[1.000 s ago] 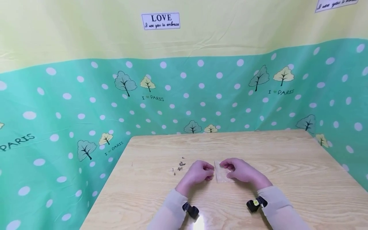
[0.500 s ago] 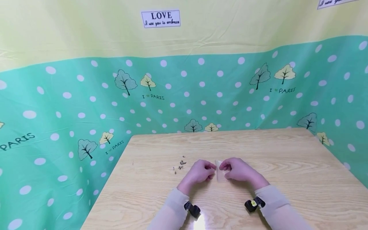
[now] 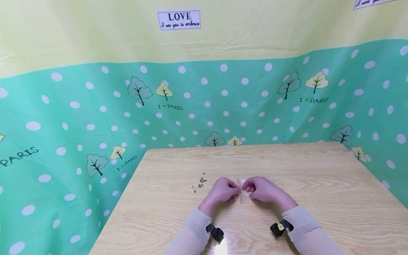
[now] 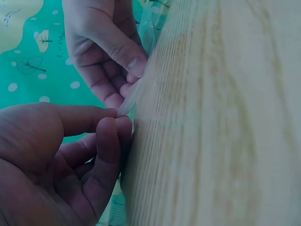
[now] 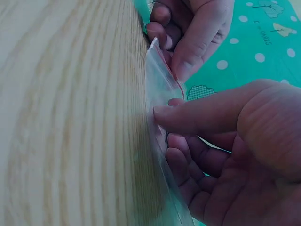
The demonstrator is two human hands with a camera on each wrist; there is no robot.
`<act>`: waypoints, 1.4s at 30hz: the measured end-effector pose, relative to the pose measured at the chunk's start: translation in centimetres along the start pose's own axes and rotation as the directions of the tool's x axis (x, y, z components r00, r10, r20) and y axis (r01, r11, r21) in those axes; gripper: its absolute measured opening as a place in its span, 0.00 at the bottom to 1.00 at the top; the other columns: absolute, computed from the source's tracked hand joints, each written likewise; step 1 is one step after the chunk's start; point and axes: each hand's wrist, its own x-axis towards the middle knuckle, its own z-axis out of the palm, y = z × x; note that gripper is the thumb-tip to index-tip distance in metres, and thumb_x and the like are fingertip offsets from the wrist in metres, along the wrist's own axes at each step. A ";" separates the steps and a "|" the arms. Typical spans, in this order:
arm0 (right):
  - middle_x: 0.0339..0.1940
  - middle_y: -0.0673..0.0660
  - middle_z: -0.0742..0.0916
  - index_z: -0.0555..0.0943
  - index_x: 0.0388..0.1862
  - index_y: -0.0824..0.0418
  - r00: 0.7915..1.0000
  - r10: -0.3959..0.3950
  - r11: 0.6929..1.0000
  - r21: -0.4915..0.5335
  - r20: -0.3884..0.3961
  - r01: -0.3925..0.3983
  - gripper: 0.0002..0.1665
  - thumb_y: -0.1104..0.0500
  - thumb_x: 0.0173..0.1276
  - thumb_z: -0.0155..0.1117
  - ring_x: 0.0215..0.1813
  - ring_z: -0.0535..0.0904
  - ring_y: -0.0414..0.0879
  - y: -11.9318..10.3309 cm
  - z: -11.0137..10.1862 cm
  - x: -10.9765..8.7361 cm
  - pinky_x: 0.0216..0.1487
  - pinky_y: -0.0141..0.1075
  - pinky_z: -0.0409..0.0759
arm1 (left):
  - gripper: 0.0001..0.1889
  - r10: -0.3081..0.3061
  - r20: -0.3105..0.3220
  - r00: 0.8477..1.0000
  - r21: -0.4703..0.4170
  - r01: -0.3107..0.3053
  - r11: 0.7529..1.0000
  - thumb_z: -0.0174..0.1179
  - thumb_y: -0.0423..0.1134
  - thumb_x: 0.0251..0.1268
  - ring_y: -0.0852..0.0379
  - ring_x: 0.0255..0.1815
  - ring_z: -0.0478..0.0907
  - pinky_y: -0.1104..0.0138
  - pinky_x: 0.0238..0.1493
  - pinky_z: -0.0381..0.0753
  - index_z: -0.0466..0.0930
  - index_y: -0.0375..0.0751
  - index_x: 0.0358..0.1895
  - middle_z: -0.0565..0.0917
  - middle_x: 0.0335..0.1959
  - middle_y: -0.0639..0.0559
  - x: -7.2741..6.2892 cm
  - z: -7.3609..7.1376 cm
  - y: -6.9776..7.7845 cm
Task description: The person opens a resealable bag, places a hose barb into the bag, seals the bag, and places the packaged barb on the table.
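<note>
A small clear zip-lock bag point(image 3: 245, 198) with a red line along its mouth point(image 5: 175, 77) lies low over the table between both hands. My left hand point(image 3: 223, 189) pinches the mouth edge between thumb and fingertips, as the left wrist view shows with the left hand point(image 4: 70, 155) near the tabletop. From the other side my right hand point(image 3: 266, 189) holds the bag's body, thumb on the film and fingers curled behind it; in the right wrist view the right hand point(image 5: 235, 141) partly covers the plastic. Any contents of the bag are not discernible.
Several tiny dark pieces point(image 3: 201, 182) lie scattered on the wooden table point(image 3: 175, 219), left of the left hand. A green and yellow printed curtain point(image 3: 191, 106) hangs behind and beside the table. Each wrist wears a black strapped camera point(image 3: 216, 232).
The left fingertips have closed on the bag's mouth edge, and the right hand has shifted slightly left. The bag's edge tipped up half a second ago and lies flatter now.
</note>
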 end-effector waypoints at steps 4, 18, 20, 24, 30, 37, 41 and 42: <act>0.33 0.50 0.85 0.87 0.42 0.62 1.000 -0.005 1.000 -0.009 -0.020 0.005 0.10 0.64 0.63 0.77 0.37 0.79 0.44 -0.2 0.4 0.1 0.42 0.38 0.79 | 0.07 -0.025 -0.016 1.000 -0.008 0.025 1.000 0.71 0.35 0.70 0.62 0.15 0.77 0.73 0.21 0.73 0.92 0.42 0.32 0.83 0.14 0.53 0.0 0.1 -0.2; 0.25 0.48 0.84 0.83 0.30 0.56 0.997 0.031 0.998 -0.044 -0.067 -0.034 0.14 0.54 0.59 0.83 0.28 0.77 0.43 -0.5 1.2 0.0 0.30 0.36 0.74 | 0.06 -0.061 -0.001 0.998 -0.067 0.060 0.996 0.72 0.36 0.71 0.62 0.16 0.78 0.72 0.21 0.78 0.91 0.42 0.33 0.84 0.17 0.51 0.2 0.4 -0.3; 0.25 0.48 0.84 0.83 0.30 0.56 0.997 0.026 0.998 -0.050 -0.067 -0.029 0.11 0.57 0.60 0.81 0.28 0.77 0.43 -0.5 1.2 0.0 0.30 0.36 0.75 | 0.06 -0.068 0.000 0.998 -0.073 0.068 0.995 0.73 0.36 0.71 0.61 0.17 0.79 0.71 0.22 0.80 0.91 0.41 0.34 0.85 0.18 0.50 0.2 0.4 -0.4; 0.25 0.48 0.83 0.84 0.30 0.56 0.997 0.035 0.997 -0.071 -0.072 -0.040 0.06 0.60 0.62 0.75 0.29 0.77 0.44 -0.5 1.3 0.0 0.32 0.38 0.77 | 0.05 -0.059 -0.006 0.998 -0.064 0.059 0.996 0.73 0.35 0.70 0.61 0.17 0.79 0.71 0.22 0.80 0.91 0.41 0.33 0.85 0.18 0.50 0.2 0.4 -0.4; 0.24 0.47 0.82 0.85 0.30 0.55 0.997 0.023 0.994 -0.108 -0.079 -0.032 0.04 0.62 0.64 0.69 0.28 0.76 0.43 -0.7 1.3 0.1 0.33 0.38 0.75 | 0.06 -0.016 -0.018 1.000 -0.010 0.016 1.000 0.73 0.33 0.67 0.61 0.17 0.79 0.69 0.22 0.80 0.88 0.42 0.30 0.85 0.18 0.52 0.1 0.1 -0.3; 0.23 0.46 0.82 0.85 0.29 0.53 0.996 0.012 0.992 -0.126 -0.085 -0.022 0.06 0.60 0.67 0.68 0.28 0.76 0.42 -0.6 1.1 0.3 0.34 0.37 0.75 | 0.06 0.064 -0.131 0.989 0.021 -0.061 0.998 0.75 0.33 0.65 0.60 0.19 0.79 0.68 0.20 0.77 0.85 0.43 0.35 0.84 0.24 0.55 0.1 -0.5 0.4; 0.22 0.46 0.82 0.86 0.29 0.53 0.996 0.028 0.993 -0.115 -0.089 -0.038 0.06 0.59 0.67 0.69 0.28 0.77 0.43 -0.5 1.1 0.3 0.34 0.38 0.76 | 0.06 0.046 -0.111 0.993 0.025 -0.043 0.999 0.76 0.33 0.64 0.60 0.19 0.78 0.68 0.20 0.78 0.87 0.42 0.32 0.85 0.24 0.54 0.1 -0.3 0.6; 0.22 0.46 0.83 0.87 0.29 0.53 0.996 0.032 0.993 -0.111 -0.088 -0.042 0.06 0.59 0.67 0.70 0.28 0.77 0.43 -0.5 1.2 0.2 0.34 0.38 0.76 | 0.07 0.037 -0.104 0.994 0.033 -0.033 0.999 0.76 0.33 0.64 0.61 0.19 0.78 0.68 0.20 0.78 0.87 0.43 0.32 0.85 0.24 0.54 0.1 -0.2 0.6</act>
